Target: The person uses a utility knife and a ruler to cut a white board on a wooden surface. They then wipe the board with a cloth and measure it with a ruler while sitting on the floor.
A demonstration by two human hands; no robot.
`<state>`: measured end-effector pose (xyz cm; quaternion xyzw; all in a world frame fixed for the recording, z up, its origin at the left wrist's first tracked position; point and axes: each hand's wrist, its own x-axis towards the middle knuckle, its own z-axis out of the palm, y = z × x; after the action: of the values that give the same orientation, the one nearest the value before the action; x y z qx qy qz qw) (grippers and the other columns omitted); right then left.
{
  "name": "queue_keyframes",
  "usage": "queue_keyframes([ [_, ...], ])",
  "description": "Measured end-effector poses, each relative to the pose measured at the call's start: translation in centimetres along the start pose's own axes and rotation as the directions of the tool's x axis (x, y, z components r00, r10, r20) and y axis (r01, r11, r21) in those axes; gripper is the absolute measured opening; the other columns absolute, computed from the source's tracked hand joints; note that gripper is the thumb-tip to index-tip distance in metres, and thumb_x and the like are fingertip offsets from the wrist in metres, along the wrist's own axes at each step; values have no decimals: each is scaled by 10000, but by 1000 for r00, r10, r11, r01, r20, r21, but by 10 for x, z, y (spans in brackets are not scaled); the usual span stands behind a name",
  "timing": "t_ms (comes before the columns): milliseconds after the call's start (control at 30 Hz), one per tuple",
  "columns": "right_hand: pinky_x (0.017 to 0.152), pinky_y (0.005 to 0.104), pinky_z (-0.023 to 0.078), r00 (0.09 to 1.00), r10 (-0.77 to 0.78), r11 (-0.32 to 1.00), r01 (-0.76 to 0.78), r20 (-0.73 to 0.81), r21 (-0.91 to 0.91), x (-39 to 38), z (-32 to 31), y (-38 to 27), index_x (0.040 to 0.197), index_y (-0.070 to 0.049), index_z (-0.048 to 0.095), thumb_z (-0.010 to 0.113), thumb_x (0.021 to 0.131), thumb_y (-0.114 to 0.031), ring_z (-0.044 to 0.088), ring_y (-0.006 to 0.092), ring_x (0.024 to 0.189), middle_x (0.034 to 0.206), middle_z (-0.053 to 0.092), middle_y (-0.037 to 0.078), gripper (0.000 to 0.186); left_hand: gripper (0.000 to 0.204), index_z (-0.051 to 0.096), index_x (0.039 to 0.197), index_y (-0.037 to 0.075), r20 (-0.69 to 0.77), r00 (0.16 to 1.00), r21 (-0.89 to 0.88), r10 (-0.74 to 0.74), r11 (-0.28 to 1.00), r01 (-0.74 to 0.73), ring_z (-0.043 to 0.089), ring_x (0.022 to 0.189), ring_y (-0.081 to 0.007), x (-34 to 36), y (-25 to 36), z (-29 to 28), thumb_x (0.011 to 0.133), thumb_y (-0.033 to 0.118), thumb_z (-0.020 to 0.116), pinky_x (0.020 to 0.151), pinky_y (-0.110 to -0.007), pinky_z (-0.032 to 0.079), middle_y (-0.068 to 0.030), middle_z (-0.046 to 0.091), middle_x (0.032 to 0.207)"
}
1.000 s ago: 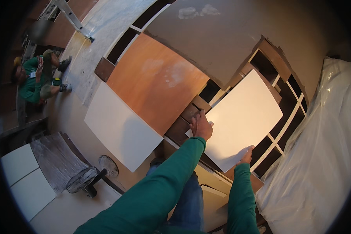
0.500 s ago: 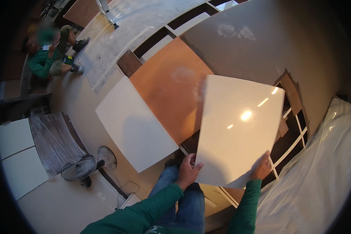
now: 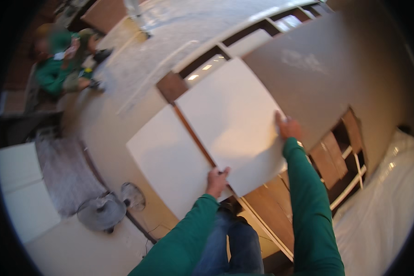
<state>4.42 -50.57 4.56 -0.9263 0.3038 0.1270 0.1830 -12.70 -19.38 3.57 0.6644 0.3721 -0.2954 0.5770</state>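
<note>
A glossy white panel (image 3: 234, 124) lies over the brown-orange board, which shows only as a narrow strip (image 3: 194, 134) along the panel's left side. My left hand (image 3: 217, 181) is closed on the panel's near left corner. Farther up, my right hand (image 3: 288, 127) grips its right edge, fingers blurred by motion. Left of that strip lies a second white panel (image 3: 165, 158), its near corner close to my left hand. Whether the held panel rests fully flat on the board, I cannot tell.
Beneath the boards stands an open wooden frame (image 3: 349, 184) with brown pieces (image 3: 328, 158). A large grey-brown sheet (image 3: 326, 69) extends at the back right, plastic sheeting (image 3: 382, 207) at the right. A fan (image 3: 101, 212) stands at the left; a person in green (image 3: 55, 76) sits at the far left.
The held white panel has moved left and away from me, tilting down over the brown-orange board and covering most of it. My right hand has slid forward along its edge. The view has shifted.
</note>
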Motion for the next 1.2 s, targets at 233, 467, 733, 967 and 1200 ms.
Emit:
queue_keyframes([
  [233, 945, 509, 484, 827, -230, 901, 381, -513, 209, -11, 44, -14, 913, -18, 765, 703, 879, -379, 629, 397, 986, 919, 715, 195, 368, 244, 654, 967, -22, -38, 999, 37, -25, 999, 26, 559, 544, -133, 7, 17, -13, 996, 209, 728, 477, -317, 524, -54, 637, 757],
  [467, 878, 482, 527, 829, 53, 702, 366, -557, 611, -89, 16, -5, 1000, -33, 726, 744, 858, -179, 628, 393, 981, 994, 671, 192, 204, 134, 637, 1052, 41, -57, 993, 59, -106, 992, 110, 611, 648, -139, 14, -7, 17, 1021, 166, 674, 540, -276, 551, -30, 621, 809],
  [733, 697, 540, 508, 878, 475, 481, -206, -56, 852, -389, 3, 137, 908, -59, 653, 630, 1018, -273, 655, 424, 787, 844, 648, 213, 242, 467, 639, 1304, -11, -62, 994, 397, 94, 916, -62, 682, 996, -267, 14, 21, -28, 1046, 378, 628, 795, -375, 578, -111, 706, 1212],
  [967, 831, 491, 564, 5, 908, 213, -867, -420, 450, -822, 55, 470, 1084, -44, 675, 634, 958, -300, 719, 385, 932, 943, 733, 183, 288, 361, 582, 911, -1, 622, 606, 680, 496, 40, -732, 540, 709, -242, -42, -20, -26, 1099, 306, 559, 666, -396, 478, -136, 627, 829],
  [1200, 841, 489, 566, -519, 806, -274, 98, 284, 957, -1044, 20, 716, 1083, 25, 656, 782, 900, -425, 691, 323, 850, 927, 713, 160, 502, 134, 630, 954, 28, 929, 249, 309, 276, -202, -929, 602, 887, -419, -202, -174, 22, 863, -64, 598, 813, -457, 498, -171, 576, 855],
])
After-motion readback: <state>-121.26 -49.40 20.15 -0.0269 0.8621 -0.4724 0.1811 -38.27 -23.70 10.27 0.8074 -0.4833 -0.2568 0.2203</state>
